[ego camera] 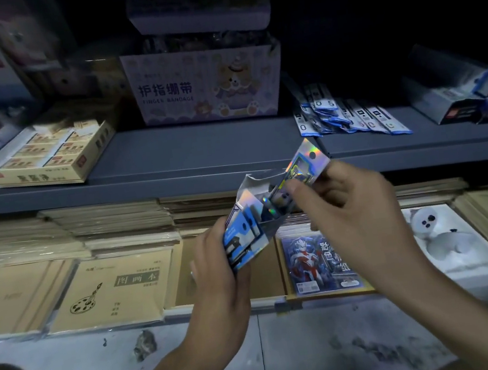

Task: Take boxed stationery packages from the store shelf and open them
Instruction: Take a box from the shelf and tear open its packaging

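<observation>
A small blue and holographic stationery box [259,216] is held in front of the shelf, tilted with its top end up to the right. My left hand [216,268] grips its lower end. My right hand [350,211] pinches the shiny hang-tab flap [307,161] at the top, which is pulled open so the box's white inside shows. Similar dark and blue boxes [471,95] lie on the grey shelf at the far right.
On the grey shelf [201,150] stand a yellow eraser box [48,153], a finger bandage carton [206,85] and blue-white refill packets [347,113]. Below lie brown drawing books [111,287], a hero-print paper pack [322,258] and a white plush-print pad [446,237].
</observation>
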Demonstrator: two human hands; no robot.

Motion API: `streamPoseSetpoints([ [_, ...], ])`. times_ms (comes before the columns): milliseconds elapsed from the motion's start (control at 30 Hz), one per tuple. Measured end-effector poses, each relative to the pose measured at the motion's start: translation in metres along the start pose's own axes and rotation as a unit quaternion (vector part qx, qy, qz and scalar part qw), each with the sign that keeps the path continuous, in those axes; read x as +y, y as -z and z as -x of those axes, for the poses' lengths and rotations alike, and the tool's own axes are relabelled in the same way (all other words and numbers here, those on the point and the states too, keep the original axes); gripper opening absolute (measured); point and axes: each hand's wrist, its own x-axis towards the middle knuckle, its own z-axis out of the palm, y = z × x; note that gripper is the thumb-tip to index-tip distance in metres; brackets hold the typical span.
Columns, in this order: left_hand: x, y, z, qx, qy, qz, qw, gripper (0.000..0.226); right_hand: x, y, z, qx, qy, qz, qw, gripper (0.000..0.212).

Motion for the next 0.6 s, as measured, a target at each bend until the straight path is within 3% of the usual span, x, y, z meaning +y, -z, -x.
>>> streamPoseSetpoints([
  [133, -0.002, 0.003, 0.0, 0.001, -0.003, -0.01, 1.0, 0.07, 0.001, 0.002, -0.004, 0.019, 0.004, -0.035, 0.999, 0.013],
  [367, -0.003, 0.001, 0.006, -0.005, -0.009, -0.009, 1.0, 0.054, 0.011, -0.011, 0.002, -0.062, -0.023, 0.039, 0.997, 0.037],
  [600, -0.005, 0.002, 0.003, -0.036, -0.009, -0.036, 0.999, 0.058, 0.008, -0.004, -0.001, -0.036, -0.036, 0.058, 0.997, 0.024],
])
